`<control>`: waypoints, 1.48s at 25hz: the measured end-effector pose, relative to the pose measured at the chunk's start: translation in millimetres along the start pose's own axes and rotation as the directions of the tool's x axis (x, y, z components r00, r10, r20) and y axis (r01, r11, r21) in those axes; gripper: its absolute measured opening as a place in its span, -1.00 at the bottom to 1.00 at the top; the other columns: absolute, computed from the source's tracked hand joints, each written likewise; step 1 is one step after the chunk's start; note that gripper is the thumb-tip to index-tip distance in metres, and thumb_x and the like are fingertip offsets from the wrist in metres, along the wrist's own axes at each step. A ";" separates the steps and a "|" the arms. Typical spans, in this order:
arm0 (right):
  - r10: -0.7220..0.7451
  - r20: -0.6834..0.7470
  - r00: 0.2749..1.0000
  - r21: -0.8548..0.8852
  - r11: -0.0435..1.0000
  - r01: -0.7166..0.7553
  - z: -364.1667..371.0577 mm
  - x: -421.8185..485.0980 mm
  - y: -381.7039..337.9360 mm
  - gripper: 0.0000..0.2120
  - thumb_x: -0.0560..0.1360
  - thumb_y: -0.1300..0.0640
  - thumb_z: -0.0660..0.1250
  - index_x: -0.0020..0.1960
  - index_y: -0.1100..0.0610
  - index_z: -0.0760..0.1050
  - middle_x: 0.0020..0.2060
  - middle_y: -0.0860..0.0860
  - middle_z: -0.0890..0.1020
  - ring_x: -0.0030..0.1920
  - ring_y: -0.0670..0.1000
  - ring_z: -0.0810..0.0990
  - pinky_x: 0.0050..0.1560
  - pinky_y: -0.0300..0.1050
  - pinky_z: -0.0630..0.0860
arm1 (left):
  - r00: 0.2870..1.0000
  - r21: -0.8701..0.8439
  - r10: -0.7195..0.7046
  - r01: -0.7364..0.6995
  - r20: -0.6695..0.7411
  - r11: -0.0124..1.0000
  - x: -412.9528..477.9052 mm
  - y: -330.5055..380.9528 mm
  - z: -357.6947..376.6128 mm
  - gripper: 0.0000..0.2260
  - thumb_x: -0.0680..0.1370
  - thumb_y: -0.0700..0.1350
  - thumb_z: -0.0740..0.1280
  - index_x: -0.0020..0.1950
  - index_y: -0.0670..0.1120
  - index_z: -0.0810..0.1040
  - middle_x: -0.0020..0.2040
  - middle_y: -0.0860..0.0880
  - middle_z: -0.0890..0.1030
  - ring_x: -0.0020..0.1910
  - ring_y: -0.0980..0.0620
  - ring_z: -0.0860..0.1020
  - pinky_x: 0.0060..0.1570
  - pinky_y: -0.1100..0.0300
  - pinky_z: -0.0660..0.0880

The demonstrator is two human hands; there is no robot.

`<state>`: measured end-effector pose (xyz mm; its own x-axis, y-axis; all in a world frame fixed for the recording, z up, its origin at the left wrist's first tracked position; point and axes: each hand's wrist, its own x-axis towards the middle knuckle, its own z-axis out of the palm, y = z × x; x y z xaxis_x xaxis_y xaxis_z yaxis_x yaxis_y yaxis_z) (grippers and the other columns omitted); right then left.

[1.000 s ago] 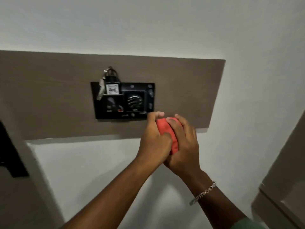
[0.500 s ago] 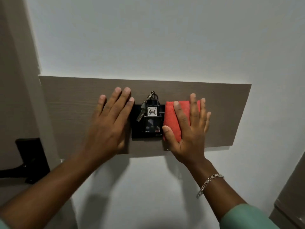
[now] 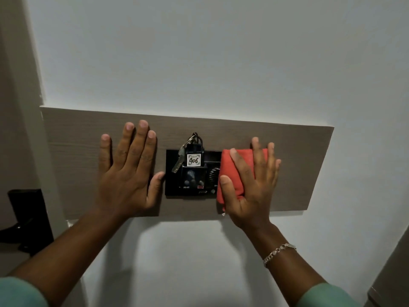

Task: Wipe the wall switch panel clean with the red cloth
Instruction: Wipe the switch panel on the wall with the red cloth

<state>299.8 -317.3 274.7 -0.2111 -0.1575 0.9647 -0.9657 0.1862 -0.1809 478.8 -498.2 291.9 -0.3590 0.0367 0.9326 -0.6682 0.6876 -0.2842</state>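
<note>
Both hands lie flat against the wall, fingers spread: right hand (image 3: 250, 182) presses the red cloth (image 3: 234, 171) under its palm, not gripping it, just pinning it; left hand (image 3: 128, 171) is empty and splayed on the wooden backing board (image 3: 305, 171), thumb tip at the left edge of the switch panel (image 3: 194, 173). Cloth is folded to a pad and covers the right part of the black panel, overlapping onto the board beyond it; its left edge sits against the round grille (image 3: 213, 175), which is half visible. Panel centre and left stay uncovered, so by my reading the wipe is barely begun. Risks, judged from this layout: a key bunch (image 3: 180, 159) and a tag marked 406 (image 3: 194, 160) hang from a holder at the panel's upper middle, directly in the path of a leftward stroke; the cloth could snag the keys and pull them from the slot, or drag across the small controls along the panel's lower edge and actuate one. Cloth is held by flat pressure only, so easing off could let it slide down the wall; a corner already droops below the heel of the hand. Panel lies between the two hands, left hand just beside it, right hand partly over it. A dark door handle (image 3: 24, 218) is well apart at lower left.
</note>
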 end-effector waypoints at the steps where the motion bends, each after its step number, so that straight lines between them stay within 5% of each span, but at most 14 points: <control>1: 0.030 0.002 1.000 0.014 0.999 -0.030 4.1 5.1 -8.6 -0.53 0.58 -0.22 0.16 0.46 -0.13 0.35 0.58 0.10 0.23 0.63 0.25 0.01 0.56 0.43 -0.03 | 1.000 -0.005 -0.018 0.018 -0.001 1.000 -0.1 -0.2 0.3 -0.33 0.57 0.10 0.07 0.59 -0.21 0.06 0.60 -0.19 0.07 0.61 -0.17 -0.01 0.54 -0.23 -0.11; 5: -0.197 0.041 0.979 -0.021 0.980 0.198 4.4 8.6 -5.2 -0.51 0.57 -0.26 0.18 0.42 -0.08 0.43 0.54 0.12 0.32 0.61 0.28 0.10 0.53 0.46 0.03 | 0.999 0.004 -0.027 0.028 -0.021 1.000 -1.2 -1.8 2.7 -0.33 0.57 0.11 0.06 0.59 -0.21 0.06 0.61 -0.20 0.08 0.61 -0.17 -0.02 0.55 -0.22 -0.12; 10: -0.016 -0.009 1.000 0.019 1.000 0.016 5.6 10.9 -11.2 -0.51 0.54 -0.24 0.23 0.42 -0.11 0.42 0.56 0.09 0.30 0.62 0.24 0.06 0.56 0.42 -0.03 | 0.999 0.016 -0.045 0.045 -0.021 0.999 0.3 -0.6 3.1 -0.31 0.57 0.14 0.08 0.59 -0.21 0.05 0.60 -0.21 0.11 0.61 -0.14 -0.07 0.51 -0.29 -0.08; 15: -0.318 0.067 0.946 -0.024 0.947 0.320 -4.5 17.6 12.8 -0.52 0.55 -0.26 0.23 0.39 -0.07 0.46 0.50 0.14 0.37 0.58 0.31 0.17 0.50 0.51 0.05 | 0.992 0.006 -0.122 0.122 -0.044 0.992 -2.0 -1.5 7.4 -0.28 0.57 0.18 0.08 0.60 -0.21 0.02 0.60 -0.22 0.10 0.61 -0.13 -0.12 0.48 -0.35 -0.14; 19: -0.176 0.028 0.984 -0.022 0.984 0.176 5.0 16.0 -3.8 -0.51 0.54 -0.27 0.22 0.39 -0.09 0.47 0.52 0.13 0.35 0.60 0.28 0.13 0.55 0.44 -0.04 | 0.993 0.010 -0.114 0.114 -0.032 0.993 -1.8 -1.7 7.4 -0.27 0.57 0.19 0.07 0.60 -0.21 -0.02 0.61 -0.23 0.08 0.61 -0.14 -0.15 0.49 -0.33 -0.17; 23: -0.370 0.093 0.924 -0.009 0.928 0.372 -5.4 26.1 12.4 -0.53 0.52 -0.23 0.29 0.36 -0.08 0.51 0.49 0.15 0.38 0.57 0.30 0.18 0.52 0.49 -0.02 | 0.992 0.014 -0.117 0.118 -0.037 0.993 -2.0 -1.7 7.1 -0.27 0.57 0.20 0.05 0.60 -0.21 -0.03 0.61 -0.22 0.07 0.61 -0.13 -0.15 0.49 -0.33 -0.16; 27: -0.344 0.106 0.933 -0.007 0.938 0.347 -10.2 31.0 15.2 -0.57 0.47 -0.18 0.34 0.29 -0.06 0.58 0.47 0.18 0.41 0.56 0.30 0.20 0.51 0.51 -0.02 | 0.993 0.008 -0.115 0.115 -0.035 0.993 -1.5 -0.8 6.8 -0.27 0.57 0.20 0.05 0.60 -0.20 -0.03 0.61 -0.22 0.08 0.61 -0.13 -0.15 0.49 -0.33 -0.16; 32: -0.488 0.186 0.853 0.001 0.868 0.496 -17.4 45.0 16.9 -0.57 0.46 -0.15 0.35 0.27 -0.01 0.61 0.43 0.19 0.45 0.54 0.32 0.25 0.51 0.52 -0.01 | 0.992 -0.006 -0.121 0.121 -0.033 0.993 -1.8 -1.6 6.7 -0.27 0.57 0.21 0.05 0.60 -0.20 -0.03 0.61 -0.21 0.08 0.61 -0.13 -0.15 0.48 -0.35 -0.14; 37: -0.443 0.170 0.880 0.007 0.894 0.448 -14.1 42.8 9.6 -0.60 0.44 -0.10 0.34 0.21 0.02 0.64 0.40 0.20 0.48 0.53 0.32 0.26 0.50 0.53 -0.01 | 0.993 -0.017 -0.117 0.117 -0.022 0.993 -1.6 -0.9 5.6 -0.27 0.57 0.21 0.05 0.60 -0.19 -0.03 0.61 -0.17 0.05 0.61 -0.13 -0.14 0.49 -0.34 -0.16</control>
<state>283.6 -308.6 316.9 0.2160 -0.3862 0.8968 -0.9589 0.0890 0.2693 476.3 -502.8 289.4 -0.2636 -0.0283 0.9642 -0.6947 0.6991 -0.1694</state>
